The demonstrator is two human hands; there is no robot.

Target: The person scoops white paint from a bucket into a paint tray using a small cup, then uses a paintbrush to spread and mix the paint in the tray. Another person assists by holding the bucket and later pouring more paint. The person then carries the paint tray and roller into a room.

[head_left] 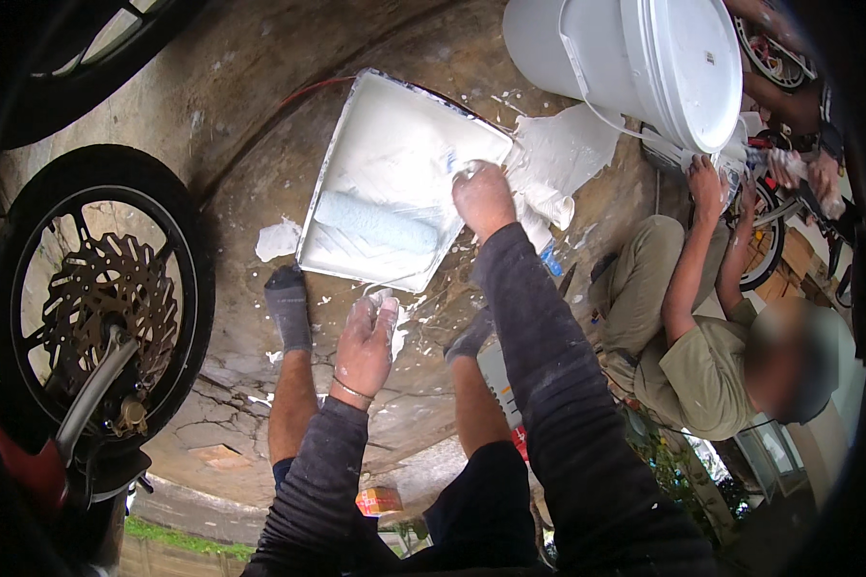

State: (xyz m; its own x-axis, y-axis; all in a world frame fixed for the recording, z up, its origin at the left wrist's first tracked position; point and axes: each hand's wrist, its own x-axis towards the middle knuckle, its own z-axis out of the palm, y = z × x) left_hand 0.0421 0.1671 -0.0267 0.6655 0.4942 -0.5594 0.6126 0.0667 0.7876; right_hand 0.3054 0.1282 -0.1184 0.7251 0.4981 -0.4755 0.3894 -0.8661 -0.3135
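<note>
Head view, looking down on a concrete floor (260, 144) splashed with white paint.

Paint tray (394, 173): white, rectangular, lying flat on the floor at centre, tilted so one corner points to 12 o'clock. Holds white paint.

Paint roller (375, 223): pale blue-white sleeve, lying across the lower part of the tray, its wire frame running toward 6 o'clock.

Left hand (364, 348): paint-smeared, at 6 o'clock of the tray, fingers curled around the roller handle (383, 306). A thin band sits on the wrist.

Right hand (483, 200): at the tray's 3 o'clock edge, fingers closed over the rim, knuckles up. Dark sleeves cover both forearms.

Feet: two, in grey socks (289, 306), planted at 7 and 5 o'clock of the tray.

Bucket (645, 58): large, white, tipped on its side at 1 o'clock of the tray, held by a second person (702, 365) in khaki clothes crouching at 3 o'clock. White paint puddle (563, 154) lies between bucket and tray.

Motorcycle wheel (96, 298): black tyre with a metal brake disc, at 9 o'clock, well apart from the tray.
</note>
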